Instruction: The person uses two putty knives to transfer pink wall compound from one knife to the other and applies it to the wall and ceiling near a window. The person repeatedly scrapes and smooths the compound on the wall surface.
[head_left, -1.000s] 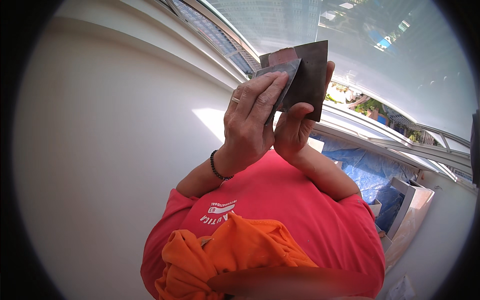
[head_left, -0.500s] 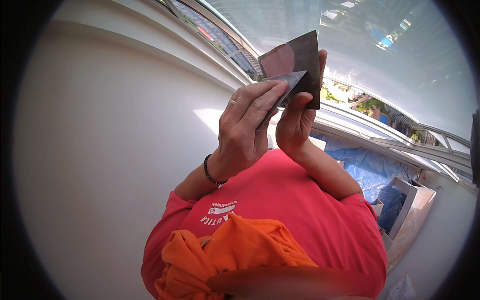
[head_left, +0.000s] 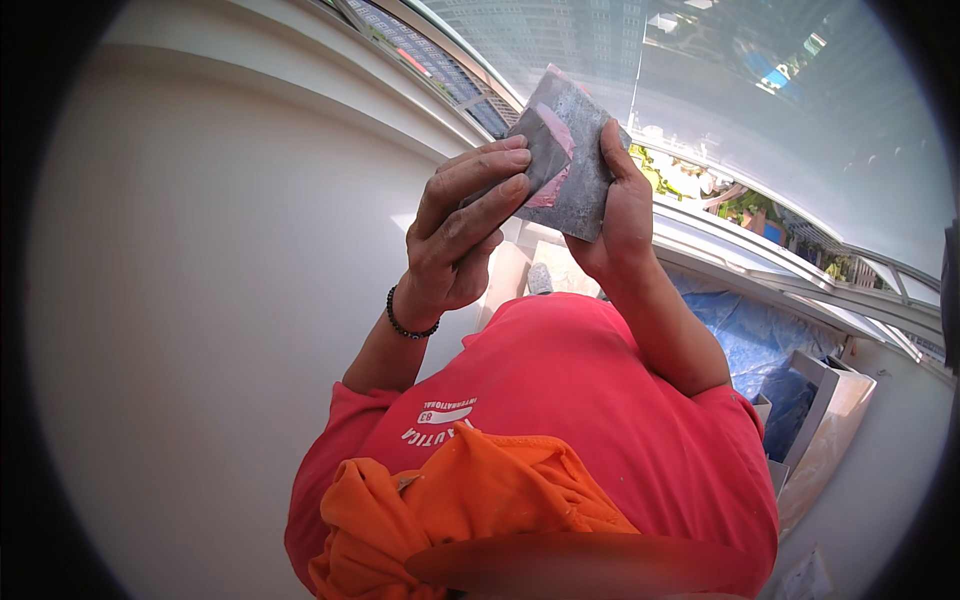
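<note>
Showed scuffed, matt, metal-like grey on the broad plate [head_left: 590,168], smoother dull grey on the darker plate [head_left: 546,158], and matt, rough-edged pink paste [head_left: 561,137]. Had soft, matt cloth in the red shirt [head_left: 580,375] and the rumpled orange fabric [head_left: 500,490], crinkled, shiny plastic in the blue sheet [head_left: 730,325], smooth, matt white on the wall [head_left: 220,300].

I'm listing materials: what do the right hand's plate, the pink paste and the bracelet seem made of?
Plate: probably metal, thin, dull mottled grey. Pink paste: perhaps filler, matte, ragged smear. Bracelet: dark round beads, slightly shiny, perhaps stone or wood; unclear.
</note>
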